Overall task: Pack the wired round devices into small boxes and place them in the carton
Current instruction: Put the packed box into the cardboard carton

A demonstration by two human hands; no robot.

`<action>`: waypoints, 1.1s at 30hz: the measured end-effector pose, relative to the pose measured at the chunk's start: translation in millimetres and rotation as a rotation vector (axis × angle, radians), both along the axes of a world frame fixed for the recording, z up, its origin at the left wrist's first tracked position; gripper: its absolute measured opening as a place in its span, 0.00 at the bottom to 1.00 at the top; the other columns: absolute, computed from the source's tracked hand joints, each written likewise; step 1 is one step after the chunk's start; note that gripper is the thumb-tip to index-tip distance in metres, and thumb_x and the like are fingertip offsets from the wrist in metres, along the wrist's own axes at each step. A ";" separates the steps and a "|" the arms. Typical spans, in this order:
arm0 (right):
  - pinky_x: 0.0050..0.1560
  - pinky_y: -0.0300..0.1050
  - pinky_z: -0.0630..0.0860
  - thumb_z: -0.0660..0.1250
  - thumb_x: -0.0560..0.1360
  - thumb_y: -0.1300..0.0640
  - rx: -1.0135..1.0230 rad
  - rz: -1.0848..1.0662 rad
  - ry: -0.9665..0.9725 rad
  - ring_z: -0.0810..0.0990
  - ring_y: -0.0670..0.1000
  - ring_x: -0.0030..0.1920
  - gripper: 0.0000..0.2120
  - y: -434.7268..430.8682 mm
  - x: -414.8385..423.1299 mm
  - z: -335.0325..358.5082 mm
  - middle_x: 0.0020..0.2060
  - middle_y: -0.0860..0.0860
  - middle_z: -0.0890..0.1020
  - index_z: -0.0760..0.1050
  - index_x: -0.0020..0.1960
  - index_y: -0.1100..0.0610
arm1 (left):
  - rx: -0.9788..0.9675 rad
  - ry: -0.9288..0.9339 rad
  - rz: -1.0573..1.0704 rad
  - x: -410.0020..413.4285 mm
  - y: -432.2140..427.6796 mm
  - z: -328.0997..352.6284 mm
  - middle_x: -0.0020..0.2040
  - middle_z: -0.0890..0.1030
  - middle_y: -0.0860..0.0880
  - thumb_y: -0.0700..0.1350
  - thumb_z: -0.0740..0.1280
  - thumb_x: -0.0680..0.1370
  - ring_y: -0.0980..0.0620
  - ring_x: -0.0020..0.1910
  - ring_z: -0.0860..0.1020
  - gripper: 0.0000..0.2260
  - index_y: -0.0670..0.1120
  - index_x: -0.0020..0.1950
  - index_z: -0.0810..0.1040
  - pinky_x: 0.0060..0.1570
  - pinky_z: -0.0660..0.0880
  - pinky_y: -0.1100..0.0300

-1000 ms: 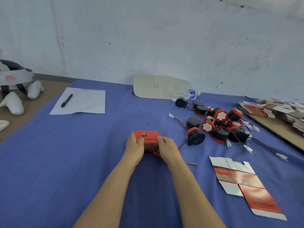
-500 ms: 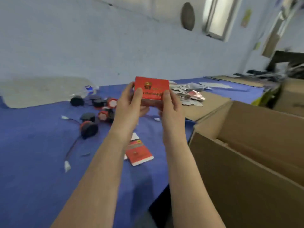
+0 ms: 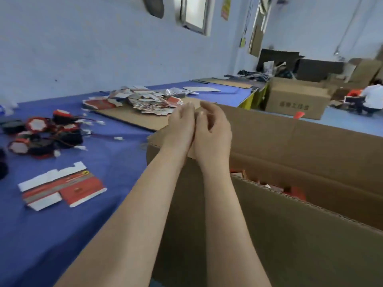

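carton (image 3: pixel 290 235) opens upward, near wall running from centre to lower right, red small boxes (image 3: pixel 295 192) inside; left hand (image 3: pixel 180 129) and right hand (image 3: pixel 213 133) touch above its corner, fingers relaxed, gripping nothing.

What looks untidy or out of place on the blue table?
The wired round devices lie in a tangled heap, wires crossing. The pile of flat box blanks on the cardboard sheet is loose and uneven. Nothing looks broken.

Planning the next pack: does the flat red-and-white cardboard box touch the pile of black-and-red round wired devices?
Apart: the head view shows blue cloth between the flat red-and-white box and the device pile.
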State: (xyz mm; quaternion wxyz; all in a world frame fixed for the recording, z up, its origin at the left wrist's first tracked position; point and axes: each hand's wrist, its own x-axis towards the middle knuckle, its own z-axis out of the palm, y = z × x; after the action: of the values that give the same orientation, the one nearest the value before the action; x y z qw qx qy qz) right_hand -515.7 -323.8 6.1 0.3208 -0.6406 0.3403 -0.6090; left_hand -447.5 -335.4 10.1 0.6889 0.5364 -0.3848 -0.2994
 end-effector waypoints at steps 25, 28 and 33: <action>0.42 0.41 0.66 0.60 0.79 0.52 0.037 0.597 0.539 0.77 0.51 0.49 0.08 80.1 292.3 -104.1 0.52 0.51 0.81 0.75 0.54 0.53 | 0.232 0.188 1.022 279.5 192.0 -103.4 0.56 0.79 0.44 0.56 0.63 0.78 0.44 0.54 0.78 0.21 0.40 0.61 0.71 0.52 0.76 0.50; 0.46 0.36 0.72 0.60 0.79 0.47 0.019 0.760 0.357 0.79 0.45 0.53 0.17 127.9 317.6 -93.3 0.50 0.42 0.80 0.69 0.67 0.48 | 0.085 0.231 1.174 300.0 226.2 -95.9 0.51 0.81 0.48 0.60 0.65 0.75 0.49 0.49 0.79 0.22 0.44 0.58 0.76 0.45 0.71 0.58; 0.39 0.31 0.71 0.58 0.80 0.43 0.232 0.980 0.124 0.77 0.36 0.37 0.10 187.7 362.7 -97.1 0.36 0.39 0.79 0.75 0.51 0.47 | 0.039 -0.008 1.356 323.5 288.1 -94.1 0.49 0.75 0.53 0.54 0.64 0.77 0.53 0.47 0.76 0.09 0.51 0.47 0.68 0.43 0.73 0.59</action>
State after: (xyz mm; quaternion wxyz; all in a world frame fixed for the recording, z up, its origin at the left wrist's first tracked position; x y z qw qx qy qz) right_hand -153.0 -136.1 -91.0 0.6172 -0.7201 0.0832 -0.3059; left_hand -124.0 -47.3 -84.0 0.7131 0.6725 0.0399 0.1940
